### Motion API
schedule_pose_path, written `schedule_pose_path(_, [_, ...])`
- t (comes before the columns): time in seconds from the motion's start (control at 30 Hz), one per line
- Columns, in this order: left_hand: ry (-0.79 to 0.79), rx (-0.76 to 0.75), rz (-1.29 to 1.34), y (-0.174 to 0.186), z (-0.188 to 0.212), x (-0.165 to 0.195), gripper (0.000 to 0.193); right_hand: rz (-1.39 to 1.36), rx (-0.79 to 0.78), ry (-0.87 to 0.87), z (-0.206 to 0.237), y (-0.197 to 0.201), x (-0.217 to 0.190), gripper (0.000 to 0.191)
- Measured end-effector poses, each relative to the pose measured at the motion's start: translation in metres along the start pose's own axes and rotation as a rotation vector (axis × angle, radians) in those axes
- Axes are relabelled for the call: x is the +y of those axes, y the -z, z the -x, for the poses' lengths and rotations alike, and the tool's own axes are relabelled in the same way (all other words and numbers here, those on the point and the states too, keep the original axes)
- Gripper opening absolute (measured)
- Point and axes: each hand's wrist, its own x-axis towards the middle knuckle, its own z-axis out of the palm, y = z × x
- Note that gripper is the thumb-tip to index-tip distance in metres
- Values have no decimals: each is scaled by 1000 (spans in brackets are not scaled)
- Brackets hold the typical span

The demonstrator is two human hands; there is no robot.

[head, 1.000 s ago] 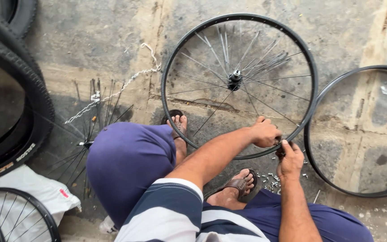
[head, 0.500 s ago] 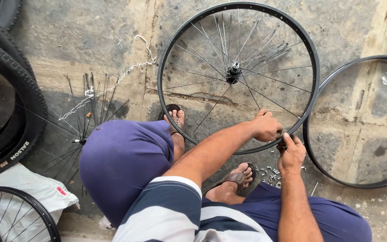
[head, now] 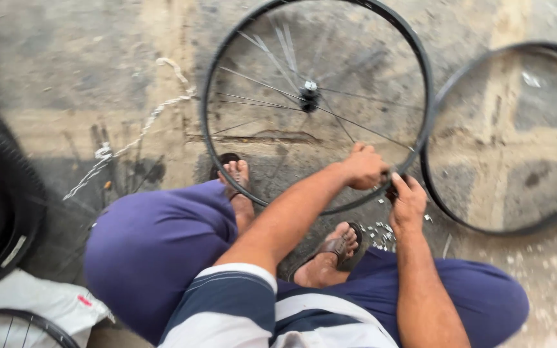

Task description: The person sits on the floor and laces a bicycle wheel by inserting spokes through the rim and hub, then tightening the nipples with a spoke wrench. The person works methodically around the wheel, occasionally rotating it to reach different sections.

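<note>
Concrete floor, stained and cracked. Spoked bicycle wheel (head: pixel 317 103) stands upright at centre, lower rim between the person's sandalled feet. Left hand (head: pixel 363 166) closed around the near-right part of the rim. Right hand (head: pixel 409 201) just beside it, fingers curled on a small dark tool, partly hidden. Small metal nipples (head: pixel 378 233) scattered on floor below. Bare rim (head: pixel 504 138) to the right; black tyre (head: pixel 8 206) at left

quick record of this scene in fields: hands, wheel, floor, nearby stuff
left hand: grips the lower rim of the spoked wheel
right hand: at the same rim, holding a small dark tool, unclear
wheel: upright, hub with only some spokes
floor: small metal bits by the sandal
nearby: bare rim right, tyre left
</note>
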Motion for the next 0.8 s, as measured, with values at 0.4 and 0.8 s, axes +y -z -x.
schedule_pose_path(0.4, [-34,171,80,-8,-1,9,25,-274,0,16,-3,13,11,23])
schedule_pose_path(0.8, [930,994,271,39,50,-71,36,95,32,-118,-22,12,38,24])
